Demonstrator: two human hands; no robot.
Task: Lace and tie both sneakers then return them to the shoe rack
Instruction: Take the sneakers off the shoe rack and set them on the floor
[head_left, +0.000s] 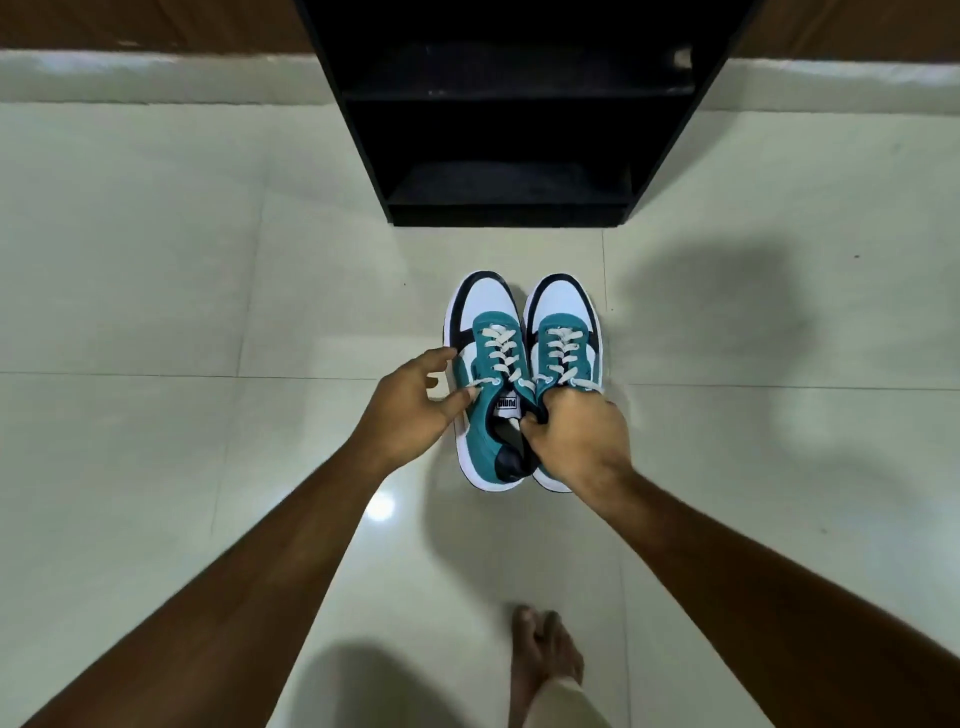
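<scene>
Two teal, white and black sneakers stand side by side on the pale floor, toes toward the rack. The left sneaker (485, 332) and the right sneaker (563, 325) both have cream laces threaded through their eyelets. My right hand (574, 441) is closed over the inner collars of both sneakers, pinching them together. My left hand (415, 405) rests against the outer side of the left sneaker with fingers spread. The black shoe rack (514, 109) stands just beyond the toes, shelves bare.
Glossy pale floor tiles (182, 312) spread all around. A low white skirting runs along the wall behind the rack. My bare foot (543, 654) is on the floor below the sneakers.
</scene>
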